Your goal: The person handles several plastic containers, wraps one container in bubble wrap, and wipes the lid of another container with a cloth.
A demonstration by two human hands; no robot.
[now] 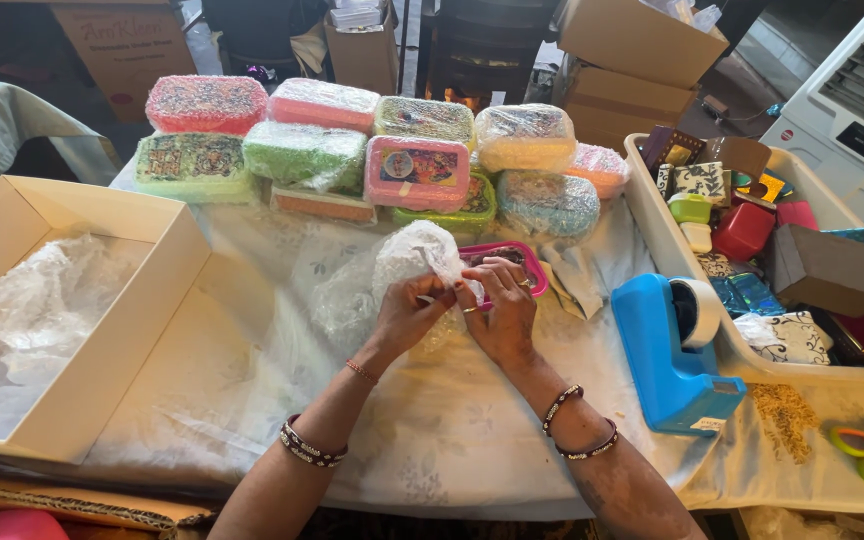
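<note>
Your left hand [404, 318] and right hand [505, 312] meet over the middle of the table [452, 430], and both are curled onto the bubble wrap [414, 258]. Left fingers pinch a fold of the wrap at its near side; right fingers are bent in, gripping the wrap's edge where it crosses the box [505, 262], a pink-rimmed one. Neither hand is spread flat.

That box sits just beyond your right knuckles, toward the far edge, its long axis running left to right along the table. Only its right end shows; the left end is under the wrap. So the box lies ahead and slightly right of where the hands meet, and your right hand is plainly the nearer one, touching or almost touching its near rim. I cannot tell whether the fingertips rest on the rim itself or only on the plastic.

The wrap bulges up and to the left of the box, rising above your left thumb, with a loose tail trailing toward the left edge.

Right of your right wrist stands the tape dispenser [674, 350], blue, near but apart. Along the far edge, a row of wrapped boxes [352, 150]. At the left edge, an open carton [142, 300]
</note>
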